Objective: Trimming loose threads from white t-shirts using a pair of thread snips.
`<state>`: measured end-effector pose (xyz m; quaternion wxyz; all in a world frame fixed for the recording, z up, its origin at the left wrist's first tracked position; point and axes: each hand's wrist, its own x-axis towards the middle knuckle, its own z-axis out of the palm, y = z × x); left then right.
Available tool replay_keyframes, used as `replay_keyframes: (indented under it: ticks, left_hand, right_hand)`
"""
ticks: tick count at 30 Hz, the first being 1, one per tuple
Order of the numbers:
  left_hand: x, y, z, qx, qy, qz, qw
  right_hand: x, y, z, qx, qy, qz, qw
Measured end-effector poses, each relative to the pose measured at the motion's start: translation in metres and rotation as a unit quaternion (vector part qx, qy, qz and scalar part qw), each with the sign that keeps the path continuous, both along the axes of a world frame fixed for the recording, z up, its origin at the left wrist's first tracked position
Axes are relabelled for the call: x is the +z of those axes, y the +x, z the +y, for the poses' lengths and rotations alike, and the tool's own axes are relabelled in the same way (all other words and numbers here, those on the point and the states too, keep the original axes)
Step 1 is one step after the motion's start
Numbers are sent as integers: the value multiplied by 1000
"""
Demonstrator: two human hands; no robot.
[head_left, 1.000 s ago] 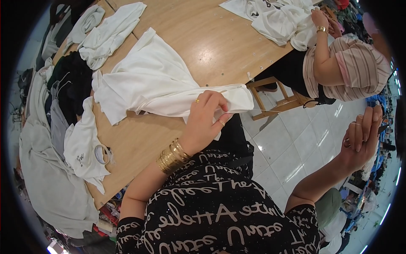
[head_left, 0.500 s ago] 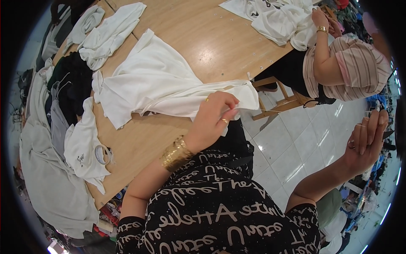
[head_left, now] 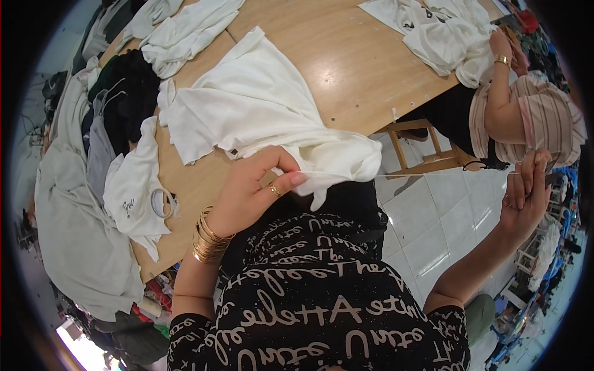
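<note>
A white knit garment point(head_left: 253, 105) lies spread on the table, its near end hanging over the edge in front of me. My left hand point(head_left: 257, 188), with gold bangles at the wrist, pinches the edge of that hanging end between thumb and forefinger. From the cloth a thin white thread point(head_left: 442, 175) runs taut to the right. Far out on that side, my right hand point(head_left: 525, 188) is closed on the thread's other end. A small dark pointed tool point(head_left: 552, 179) juts from the same hand; most of it is hidden by the fingers.
More white garments point(head_left: 192, 37) lie at the far left, beside dark clothes point(head_left: 130, 80) and a grey cloth point(head_left: 80, 235). A tape roll point(head_left: 162, 203) rests on a white piece. At the right, a co-worker point(head_left: 526, 114) handles white garments point(head_left: 445, 37) near a wooden stool point(head_left: 421, 157).
My left hand has shifted left along the garment's edge, and its near end has bunched up. My right hand has come slightly inward, with the thread now taut between. My view has turned a little.
</note>
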<state>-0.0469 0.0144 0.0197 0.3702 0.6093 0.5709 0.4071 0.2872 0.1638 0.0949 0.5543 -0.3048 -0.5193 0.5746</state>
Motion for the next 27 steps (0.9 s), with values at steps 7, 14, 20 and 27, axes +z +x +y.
replay_keyframes:
  ticks: [7,14,20,27]
  left_hand:
    - [3,-6,-12,32,-152,-183,971]
    - [6,-11,-15,5,-167,-173,971]
    - [5,-10,-15,-7,-143,-164,976]
    - [5,-9,-15,-16,-140,-182,973]
  right_hand:
    - [-2,-3,5,-1,-25,-13,1000]
    - [-4,2,15,12,-30,3,999]
    - [-5,6,17,27,-25,0,999]
    - [-5,12,18,53,-18,14,998]
